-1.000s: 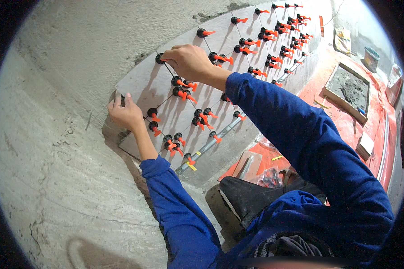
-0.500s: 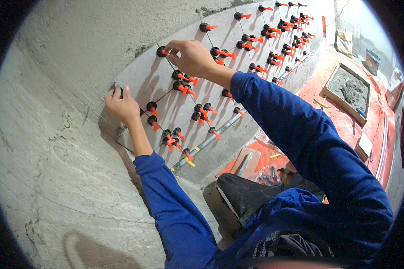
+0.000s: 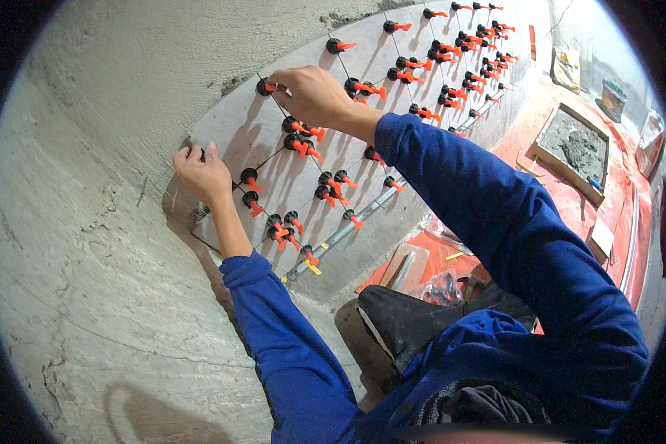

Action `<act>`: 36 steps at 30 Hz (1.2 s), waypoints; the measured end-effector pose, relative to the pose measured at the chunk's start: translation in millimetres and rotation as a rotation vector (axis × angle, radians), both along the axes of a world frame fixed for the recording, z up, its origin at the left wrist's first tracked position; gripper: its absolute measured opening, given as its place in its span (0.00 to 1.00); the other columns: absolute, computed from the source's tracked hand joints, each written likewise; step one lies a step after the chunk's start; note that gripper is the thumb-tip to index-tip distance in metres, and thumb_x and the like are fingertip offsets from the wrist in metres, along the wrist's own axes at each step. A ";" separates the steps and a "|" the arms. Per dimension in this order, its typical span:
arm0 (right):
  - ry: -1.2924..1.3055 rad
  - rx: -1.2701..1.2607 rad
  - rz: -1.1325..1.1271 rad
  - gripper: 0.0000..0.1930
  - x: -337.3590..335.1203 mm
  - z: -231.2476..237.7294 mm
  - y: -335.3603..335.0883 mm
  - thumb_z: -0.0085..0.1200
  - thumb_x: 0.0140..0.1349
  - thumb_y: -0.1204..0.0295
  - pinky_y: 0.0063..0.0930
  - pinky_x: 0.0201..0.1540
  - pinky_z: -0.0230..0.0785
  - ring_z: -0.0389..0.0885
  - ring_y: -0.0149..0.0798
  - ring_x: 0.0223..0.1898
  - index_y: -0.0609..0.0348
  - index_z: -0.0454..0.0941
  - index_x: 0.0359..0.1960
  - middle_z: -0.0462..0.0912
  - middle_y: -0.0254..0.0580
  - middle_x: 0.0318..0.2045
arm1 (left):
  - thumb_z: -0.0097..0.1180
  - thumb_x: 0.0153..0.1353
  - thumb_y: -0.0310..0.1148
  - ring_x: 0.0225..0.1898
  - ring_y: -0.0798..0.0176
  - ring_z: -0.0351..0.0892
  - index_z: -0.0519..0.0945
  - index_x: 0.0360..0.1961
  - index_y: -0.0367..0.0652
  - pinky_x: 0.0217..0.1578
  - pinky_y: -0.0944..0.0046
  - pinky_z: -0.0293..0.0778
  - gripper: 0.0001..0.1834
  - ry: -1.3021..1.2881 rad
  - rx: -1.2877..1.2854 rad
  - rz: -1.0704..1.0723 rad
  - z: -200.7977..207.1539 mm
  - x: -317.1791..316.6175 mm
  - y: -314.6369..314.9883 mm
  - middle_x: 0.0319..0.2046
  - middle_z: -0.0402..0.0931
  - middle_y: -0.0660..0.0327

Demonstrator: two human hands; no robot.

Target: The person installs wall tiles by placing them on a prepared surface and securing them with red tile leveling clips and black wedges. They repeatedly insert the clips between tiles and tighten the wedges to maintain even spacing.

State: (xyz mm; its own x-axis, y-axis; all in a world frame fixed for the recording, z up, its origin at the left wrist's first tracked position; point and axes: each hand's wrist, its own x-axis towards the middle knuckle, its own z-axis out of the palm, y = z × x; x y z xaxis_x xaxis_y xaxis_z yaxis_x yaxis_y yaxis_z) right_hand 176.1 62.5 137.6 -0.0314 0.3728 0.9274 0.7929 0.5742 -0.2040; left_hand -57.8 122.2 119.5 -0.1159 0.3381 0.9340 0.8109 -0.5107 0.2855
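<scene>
Pale grey tiles are set on the rough wall, with tile levelers of black discs and orange-red handles along their joints. My right hand reaches up to the leveler nearest the upper left edge, its thumb and fingers pinched on the orange-red handle. Lower and to the left, my left hand is at the tiles' left corner, thumb and fingers bent around a small dark thing I cannot make out. Close to that hand, two more levelers stand on the tile joint.
A grey metal strip with yellow pieces runs under the tiles. On the red floor sheet are a mortar tray, a bucket and a trowel. My dark shoe is below the tiles.
The fingers of my right hand have shifted slightly around the leveler's handle. My left hand stays at the tile corner.
</scene>
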 end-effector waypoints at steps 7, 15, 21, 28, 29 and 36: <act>-0.123 0.031 -0.091 0.04 2.1 3.7 8.6 0.52 0.53 0.75 0.50 0.34 0.73 0.82 0.57 0.35 0.60 0.78 0.29 0.82 0.52 0.27 | 0.66 0.54 0.32 0.42 0.47 0.79 0.84 0.40 0.29 0.44 0.53 0.74 0.17 0.012 0.070 0.045 -5.0 1.4 1.1 0.45 0.74 0.48; -0.154 -0.018 -0.150 0.06 -1.7 7.9 0.3 0.51 0.47 0.79 0.50 0.32 0.74 0.82 0.59 0.33 0.61 0.78 0.28 0.81 0.55 0.26 | 0.66 0.53 0.31 0.44 0.46 0.78 0.84 0.40 0.28 0.45 0.53 0.73 0.17 -0.020 0.037 -0.028 -4.5 0.1 5.7 0.46 0.74 0.47; -0.163 -0.058 -0.171 0.07 -3.9 10.8 -3.8 0.51 0.46 0.79 0.49 0.32 0.75 0.83 0.59 0.33 0.61 0.78 0.29 0.82 0.55 0.26 | 0.66 0.55 0.37 0.44 0.45 0.79 0.83 0.47 0.33 0.44 0.55 0.75 0.22 0.012 0.020 -0.041 -4.6 -4.4 10.8 0.48 0.72 0.44; -0.165 -0.106 -0.199 0.07 -5.3 14.5 -9.3 0.51 0.47 0.78 0.50 0.32 0.74 0.83 0.60 0.32 0.60 0.79 0.29 0.82 0.57 0.26 | 0.66 0.55 0.35 0.48 0.44 0.77 0.83 0.43 0.30 0.46 0.55 0.74 0.20 0.073 0.033 0.048 -4.2 -3.2 5.3 0.48 0.72 0.41; -0.171 -0.104 -0.202 0.07 -5.1 14.4 -8.9 0.51 0.47 0.78 0.50 0.33 0.75 0.83 0.60 0.32 0.60 0.80 0.29 0.82 0.56 0.27 | 0.66 0.55 0.35 0.48 0.43 0.76 0.83 0.42 0.30 0.47 0.55 0.74 0.19 0.049 0.004 0.013 -4.8 -3.6 5.7 0.47 0.72 0.41; -0.151 -0.008 -0.154 0.10 -1.3 5.8 2.3 0.54 0.49 0.75 0.48 0.35 0.76 0.83 0.57 0.36 0.58 0.80 0.35 0.83 0.51 0.29 | 0.67 0.54 0.33 0.48 0.40 0.75 0.82 0.43 0.26 0.49 0.53 0.72 0.20 -0.042 0.030 -0.117 -6.7 -1.7 17.8 0.45 0.73 0.41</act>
